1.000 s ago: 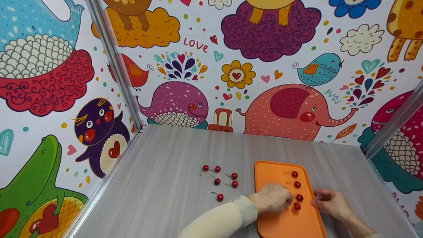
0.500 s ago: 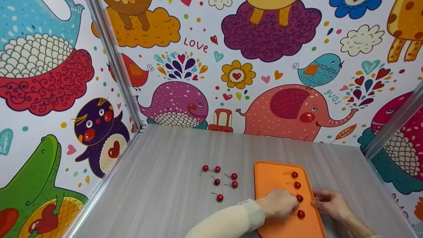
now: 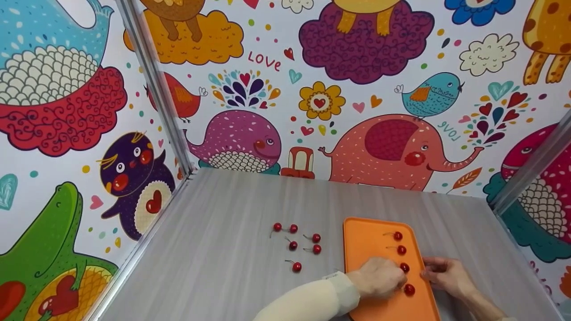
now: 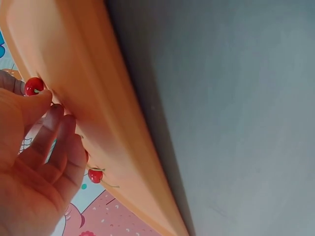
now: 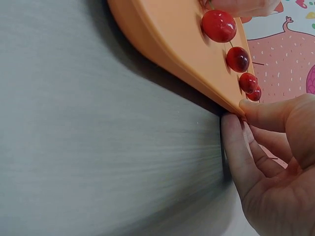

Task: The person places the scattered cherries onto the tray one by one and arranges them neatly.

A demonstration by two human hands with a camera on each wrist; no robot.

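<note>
L hand (image 3: 379, 277) is over the orange tray (image 3: 361, 238), thumb & fingertip pinching the stem of the front cherry (image 3: 409, 290), which is on the tray nr its R edge. 3 more cherries (image 3: 401, 250) run in a rough line w/ it, up the tray's R side. R hand (image 3: 450, 277) grips the tray's R rim btwn thumb & fingers. 6 loose cherries (image 3: 293, 245) on grey table (image 3: 223, 258), L of tray. Cartoon-print wall (image 3: 250, 138) beyond tray.

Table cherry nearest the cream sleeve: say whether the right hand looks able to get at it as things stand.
Probably not easily: the right hand pinches the edge of the orange tray, and the left hand lies between it and that cherry.
</note>
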